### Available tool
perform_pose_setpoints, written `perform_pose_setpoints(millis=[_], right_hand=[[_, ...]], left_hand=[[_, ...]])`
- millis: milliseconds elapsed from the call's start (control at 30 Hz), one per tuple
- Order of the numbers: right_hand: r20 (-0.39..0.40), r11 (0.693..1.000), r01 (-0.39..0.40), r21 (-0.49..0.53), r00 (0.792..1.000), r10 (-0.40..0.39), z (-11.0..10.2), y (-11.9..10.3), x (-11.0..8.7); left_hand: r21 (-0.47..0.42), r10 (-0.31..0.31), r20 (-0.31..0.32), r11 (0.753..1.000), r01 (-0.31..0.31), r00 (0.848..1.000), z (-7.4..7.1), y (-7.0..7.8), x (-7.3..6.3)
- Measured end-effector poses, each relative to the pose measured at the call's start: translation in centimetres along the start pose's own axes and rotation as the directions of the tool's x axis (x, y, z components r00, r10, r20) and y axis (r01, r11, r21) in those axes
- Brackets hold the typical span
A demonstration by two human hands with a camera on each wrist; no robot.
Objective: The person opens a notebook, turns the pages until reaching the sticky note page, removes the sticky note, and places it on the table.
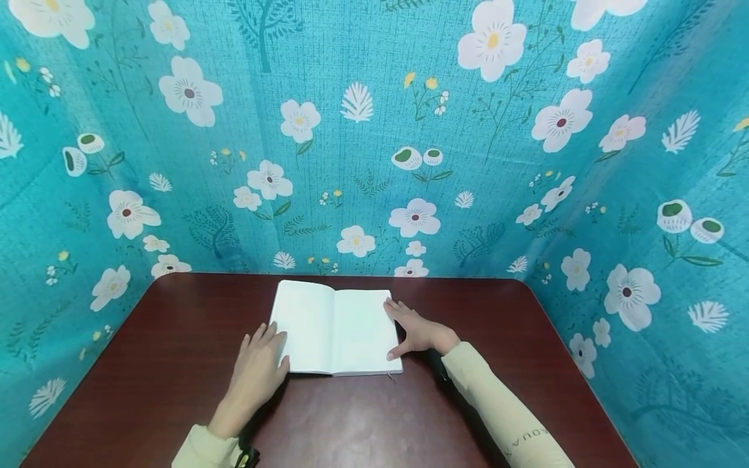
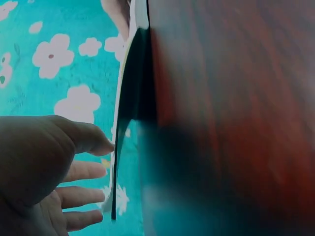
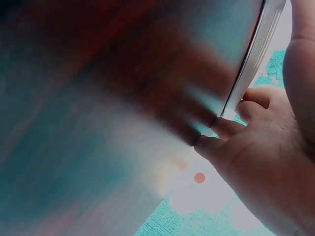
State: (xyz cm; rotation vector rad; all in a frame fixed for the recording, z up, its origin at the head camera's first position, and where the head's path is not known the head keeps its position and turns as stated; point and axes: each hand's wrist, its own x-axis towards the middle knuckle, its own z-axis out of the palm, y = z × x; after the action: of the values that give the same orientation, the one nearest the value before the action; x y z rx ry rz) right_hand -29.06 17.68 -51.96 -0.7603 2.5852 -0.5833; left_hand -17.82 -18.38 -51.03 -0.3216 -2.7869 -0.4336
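An open notebook (image 1: 365,331) with blank white pages lies on the dark red-brown table. My left hand (image 1: 257,367) is at its left edge, fingers extended, the thumb near the lower left corner. In the left wrist view the left hand (image 2: 59,177) has its thumb tip right at the edge of the notebook (image 2: 116,132), whose left side stands a little off the tabletop. At the opposite edge my right hand (image 1: 418,330) is spread, fingertips by the upper corner and thumb by the lower one. In the right wrist view the right hand's (image 3: 261,142) fingertips reach down beside the page block (image 3: 258,49).
The table (image 1: 363,422) has rounded far corners. A turquoise curtain (image 1: 351,156) with white flowers hangs behind it and along both sides. A thin ribbon end (image 1: 392,378) pokes out below the notebook's lower right. A dark band (image 1: 248,457) sits at the left wrist.
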Motion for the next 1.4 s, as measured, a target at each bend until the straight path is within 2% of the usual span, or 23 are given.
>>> perform_pose_setpoints(millis=[167,300,533,733,900,1133,1400], right_hand=[[0.004,1.0,-0.013,-0.017,1.0,0.013,-0.1,-0.2,0.0],[0.007,1.0,-0.018,-0.025,1.0,0.018,0.0,-0.4,0.0],[0.006,0.999,-0.038,-0.037,0.999,0.038,0.0,-0.5,0.1],[0.002,0.999,-0.037,-0.03,0.999,0.037,-0.1,-0.5,0.0],[0.005,0.999,-0.033,-0.009,0.999,0.033,-0.1,-0.7,0.0],[0.003,0.999,-0.038,-0.008,0.999,0.038,-0.2,-0.7,0.0],[0.009,0.999,-0.04,-0.014,0.999,0.04,-0.2,-0.5,0.0]], left_hand=[[0.033,0.05,0.033,0.998,-0.051,0.998,0.6,1.9,1.3],[0.036,0.068,0.096,0.997,-0.071,0.993,1.2,3.4,2.1],[0.027,0.081,0.16,0.996,-0.087,0.984,2.4,4.6,3.6],[0.024,0.097,0.219,0.994,-0.105,0.971,3.4,4.3,4.8],[0.033,0.102,0.286,0.993,-0.116,0.953,4.1,3.6,5.4],[0.03,0.119,0.331,0.99,-0.137,0.936,4.2,3.0,5.8],[-0.032,0.111,0.402,0.994,-0.107,0.909,3.6,2.3,6.0]])
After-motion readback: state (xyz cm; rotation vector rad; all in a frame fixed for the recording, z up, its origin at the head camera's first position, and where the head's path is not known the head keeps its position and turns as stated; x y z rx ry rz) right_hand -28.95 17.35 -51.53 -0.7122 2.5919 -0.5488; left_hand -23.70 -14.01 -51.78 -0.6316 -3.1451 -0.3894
